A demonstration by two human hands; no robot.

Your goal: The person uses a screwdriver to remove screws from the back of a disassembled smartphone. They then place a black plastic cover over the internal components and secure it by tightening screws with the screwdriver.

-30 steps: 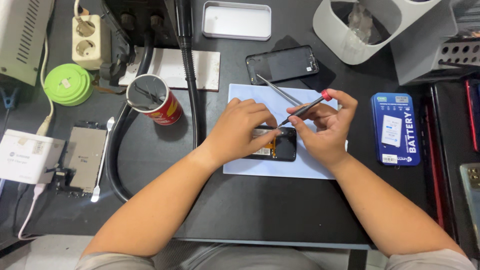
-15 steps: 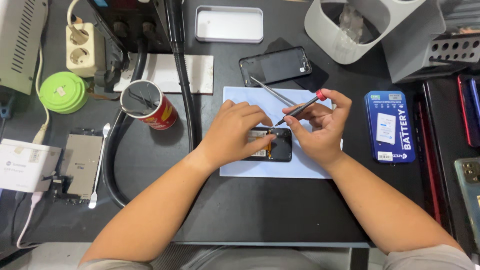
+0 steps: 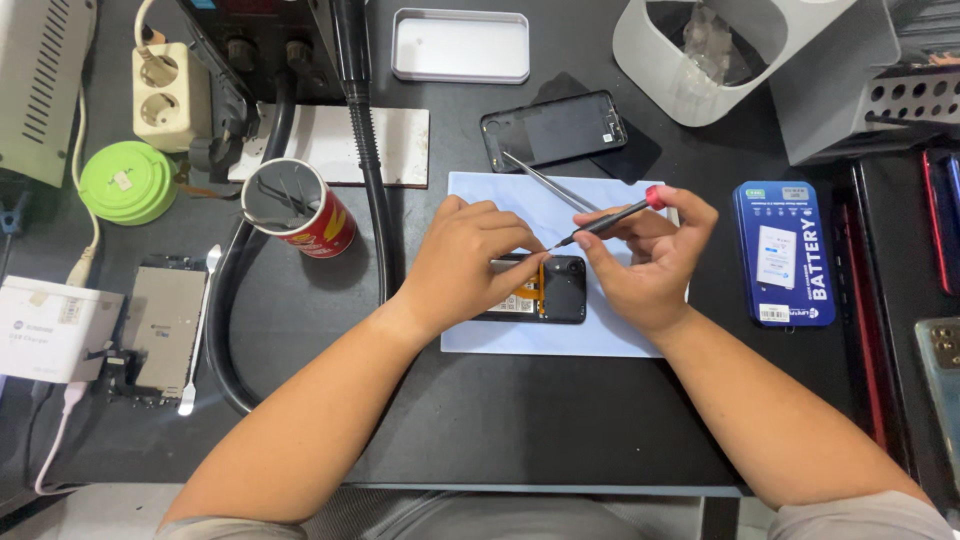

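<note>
An opened black phone [image 3: 548, 290] lies on a pale blue sheet [image 3: 560, 340] in the middle of the dark table, its yellow and orange insides showing. My left hand [image 3: 470, 262] rests on the phone's left part, fingers curled over it and pinning it down. My right hand [image 3: 648, 260] holds a thin screwdriver with a red cap [image 3: 612, 217], its tip pointing down-left at the phone's top edge. Metal tweezers [image 3: 545, 182] lie on the sheet behind the hands. The phone's removed black back cover [image 3: 553, 130] lies just beyond the sheet.
A red can holding tools [image 3: 297, 208] stands left of a black hose [image 3: 372, 180]. A blue battery box [image 3: 784, 252] lies to the right. A dismantled phone [image 3: 160, 328], white charger box [image 3: 50, 328], green round case [image 3: 127, 181], white tray [image 3: 460, 45] and pale container [image 3: 720, 55] ring the work area.
The hands stay on the phone. The screwdriver tip has shifted slightly at the phone's top edge; the camera has moved a little.
</note>
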